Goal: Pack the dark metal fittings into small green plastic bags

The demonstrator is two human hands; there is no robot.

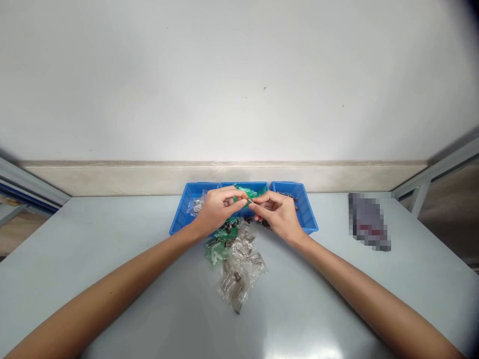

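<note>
My left hand and my right hand meet above the middle blue bin, fingertips pinched together. Between them is a small shiny part, held from both sides and too small for its kind to show. Green plastic bags lie in that bin, behind my fingers. Just below my hands, a pile of clear plastic bags with metal pieces inside rests on the table. Green bags with dark and silvery cylindrical pieces lie at the pile's left.
The left blue bin holds a clear bag of small parts. Brown pieces lie in the right blue bin. A pixelated dark item is on the grey table at right. A wall stands behind.
</note>
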